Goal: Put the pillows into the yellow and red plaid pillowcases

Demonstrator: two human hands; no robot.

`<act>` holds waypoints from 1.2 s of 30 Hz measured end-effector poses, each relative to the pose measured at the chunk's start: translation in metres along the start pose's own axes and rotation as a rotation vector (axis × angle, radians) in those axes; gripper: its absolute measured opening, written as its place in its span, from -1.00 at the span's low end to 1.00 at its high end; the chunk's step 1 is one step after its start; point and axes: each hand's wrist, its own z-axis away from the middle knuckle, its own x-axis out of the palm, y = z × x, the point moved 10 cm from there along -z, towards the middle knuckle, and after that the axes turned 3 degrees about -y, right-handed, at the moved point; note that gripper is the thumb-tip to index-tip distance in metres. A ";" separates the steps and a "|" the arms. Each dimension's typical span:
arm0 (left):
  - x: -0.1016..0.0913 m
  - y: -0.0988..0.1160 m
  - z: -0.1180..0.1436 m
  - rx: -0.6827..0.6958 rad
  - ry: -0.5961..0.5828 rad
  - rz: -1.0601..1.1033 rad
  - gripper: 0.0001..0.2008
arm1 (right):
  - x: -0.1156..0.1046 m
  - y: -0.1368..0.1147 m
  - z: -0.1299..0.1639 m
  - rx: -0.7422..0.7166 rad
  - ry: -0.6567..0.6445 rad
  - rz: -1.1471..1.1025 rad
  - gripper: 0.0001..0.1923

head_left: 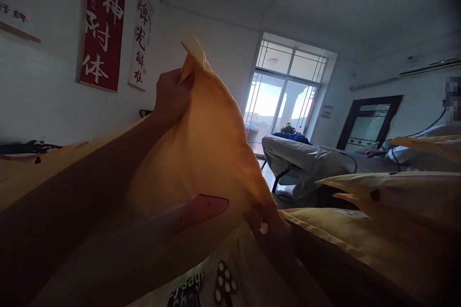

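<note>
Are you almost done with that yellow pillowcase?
Hard to say. The left hand pinches the top corner of the yellow pillowcase and holds it up; the right hand grips its lower edge. More yellow pillows lie at the right. How many are left isn't visible.

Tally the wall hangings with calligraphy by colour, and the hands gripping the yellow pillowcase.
Red hanging: 1
White hanging: 1
Hands with a grip on the yellow pillowcase: 2, left hand and right hand
Total: 4
</note>
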 end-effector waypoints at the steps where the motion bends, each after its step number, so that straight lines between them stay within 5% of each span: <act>1: 0.002 0.001 0.000 0.009 -0.005 0.000 -0.64 | 0.005 -0.003 -0.003 -0.004 -0.010 -0.012 -0.74; 7: 0.002 -0.008 -0.004 0.030 -0.005 -0.046 -0.65 | 0.023 0.005 -0.008 -0.009 -0.055 -0.021 -0.76; 12: -0.013 -0.021 -0.005 -0.015 0.061 -0.072 -0.64 | 0.013 0.016 0.014 0.037 0.003 -0.013 -0.77; 17: -0.005 -0.015 0.002 0.064 0.049 -0.080 -0.59 | 0.030 0.015 0.035 0.097 -0.050 -0.059 -0.69; 29: -0.014 -0.009 -0.001 0.012 0.058 -0.023 -0.60 | 0.013 0.046 0.014 0.383 -0.009 -0.112 -0.58; 36: -0.011 -0.009 0.001 0.050 0.042 -0.001 -0.59 | 0.006 0.033 0.002 0.295 -0.043 -0.114 -0.62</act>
